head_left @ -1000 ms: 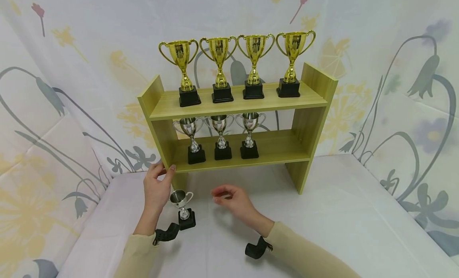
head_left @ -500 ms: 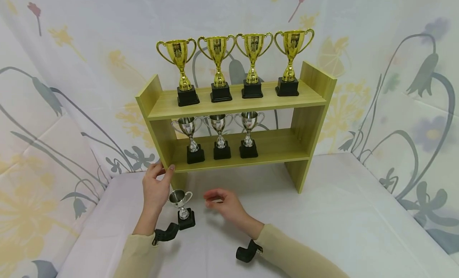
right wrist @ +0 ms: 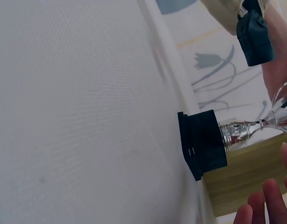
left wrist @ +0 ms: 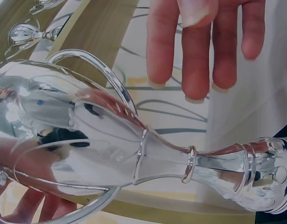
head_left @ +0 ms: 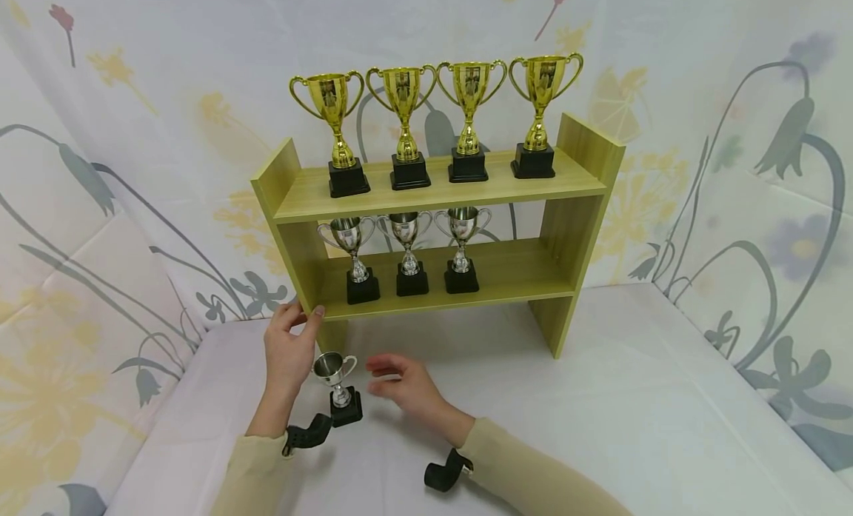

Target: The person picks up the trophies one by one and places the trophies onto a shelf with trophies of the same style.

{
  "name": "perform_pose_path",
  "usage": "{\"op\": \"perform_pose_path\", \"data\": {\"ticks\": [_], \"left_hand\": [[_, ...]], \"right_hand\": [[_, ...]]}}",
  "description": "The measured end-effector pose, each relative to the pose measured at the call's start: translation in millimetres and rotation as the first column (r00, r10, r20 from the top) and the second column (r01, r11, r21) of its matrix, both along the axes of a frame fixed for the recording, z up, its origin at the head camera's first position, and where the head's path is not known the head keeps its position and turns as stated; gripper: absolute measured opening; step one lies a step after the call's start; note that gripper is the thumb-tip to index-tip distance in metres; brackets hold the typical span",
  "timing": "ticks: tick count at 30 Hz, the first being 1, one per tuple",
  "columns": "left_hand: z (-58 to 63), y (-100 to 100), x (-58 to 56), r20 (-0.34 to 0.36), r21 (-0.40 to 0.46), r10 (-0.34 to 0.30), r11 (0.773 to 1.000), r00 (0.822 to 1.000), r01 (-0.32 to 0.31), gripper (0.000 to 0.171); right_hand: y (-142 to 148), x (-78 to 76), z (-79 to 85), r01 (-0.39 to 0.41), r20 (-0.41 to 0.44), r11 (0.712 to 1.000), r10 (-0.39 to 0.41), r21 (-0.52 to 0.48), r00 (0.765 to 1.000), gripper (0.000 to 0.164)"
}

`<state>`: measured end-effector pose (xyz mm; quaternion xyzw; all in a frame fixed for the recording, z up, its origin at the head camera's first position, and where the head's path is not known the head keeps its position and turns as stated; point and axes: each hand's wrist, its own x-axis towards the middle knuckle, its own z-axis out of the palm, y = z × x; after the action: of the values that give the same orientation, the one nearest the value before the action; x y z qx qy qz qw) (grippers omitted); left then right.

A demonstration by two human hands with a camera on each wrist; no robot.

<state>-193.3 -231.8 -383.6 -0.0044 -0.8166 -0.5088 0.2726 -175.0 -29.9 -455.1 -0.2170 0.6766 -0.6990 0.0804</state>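
Note:
In the head view a small silver trophy cup point(head_left: 341, 389) on a black base stands upright on the white cloth, between my two hands. My left hand point(head_left: 288, 353) is just left of it, raised by the lower left corner of the wooden shelf point(head_left: 440, 309), thumb overlapping the shelf's edge. The left wrist view shows relaxed fingers point(left wrist: 195, 60) with nothing in them, above the trophy's shiny cup and stem point(left wrist: 101, 140). Right of the trophy, my right hand point(head_left: 409, 386) has its fingers apart and loosely bent, tips close to the trophy's handle but holding nothing.
Several gold trophies point(head_left: 469, 124) line the shelf's top board. Three silver trophies point(head_left: 409, 253) stand on the lower board, left to centre, with bare board point(head_left: 526, 268) to their right. Floral cloth point(head_left: 720, 168) hangs behind and at both sides.
My right hand has moved left, toward the trophy on the cloth. The left hand stays by the shelf's corner, and the trophies have not moved.

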Motion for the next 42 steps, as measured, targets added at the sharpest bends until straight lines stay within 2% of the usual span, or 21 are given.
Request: {"op": "perform_pose_path", "data": {"ticks": [19, 33, 37, 42], "left_hand": [[0.6, 0.8, 1.1, 0.005, -0.010, 0.016, 1.000, 1.000, -0.016, 0.034], [1.6, 0.5, 0.8, 0.007, -0.010, 0.016, 1.000, 1.000, -0.016, 0.034], [1.4, 0.7, 0.4, 0.008, -0.007, 0.014, 1.000, 1.000, -0.014, 0.034], [0.6, 0.9, 1.0, 0.007, 0.003, 0.015, 1.000, 1.000, -0.015, 0.033]], "right_hand": [[-17.2, 2.5, -7.2, 0.022, -0.001, 1.000, -0.022, 0.015, 1.000, 0.039], [-29.6, 4.9, -10.4, 0.029, 0.069, 0.999, -0.032, 0.039, 0.997, 0.030], [-32.3, 4.6, -9.9, 0.027, 0.060, 0.998, -0.030, 0.052, 0.998, 0.026], [-33.9, 5.6, -10.5, 0.016, 0.007, 0.998, -0.016, 0.066, 1.000, 0.022]]}}
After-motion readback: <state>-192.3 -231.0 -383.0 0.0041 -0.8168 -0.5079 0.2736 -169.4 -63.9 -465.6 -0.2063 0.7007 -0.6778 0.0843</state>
